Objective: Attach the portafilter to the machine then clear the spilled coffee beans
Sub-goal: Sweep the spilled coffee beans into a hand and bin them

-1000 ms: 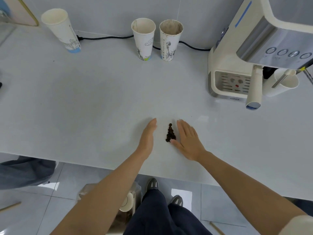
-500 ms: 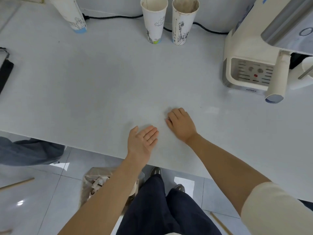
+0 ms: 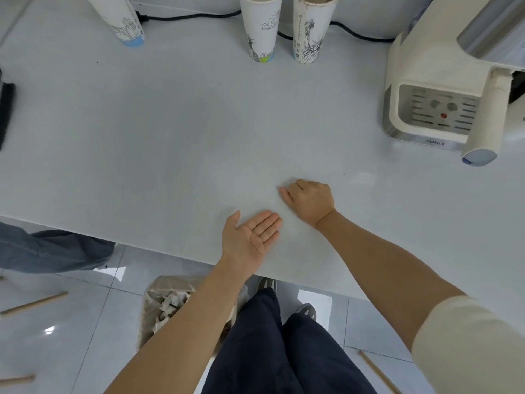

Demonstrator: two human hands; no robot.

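My right hand rests knuckles-up on the white table, fingers curled under. No coffee beans show anywhere on the table; the spot where they lay is hidden beneath this hand. Just to its left, at the table's front edge, my left hand lies palm up with fingers apart and nothing on it. At the far right stands the cream coffee machine. The portafilter's cream handle with a blue end sticks out from under its head.
Three paper cups stand along the back: one at the left and two together. A black cable runs behind them. Below the table edge sits a bin of paper scraps. A dark object lies at the left edge.
The beans lay in a small pile between my two flat hands; my right hand has curled over them. My left hand has turned palm up at the table edge.
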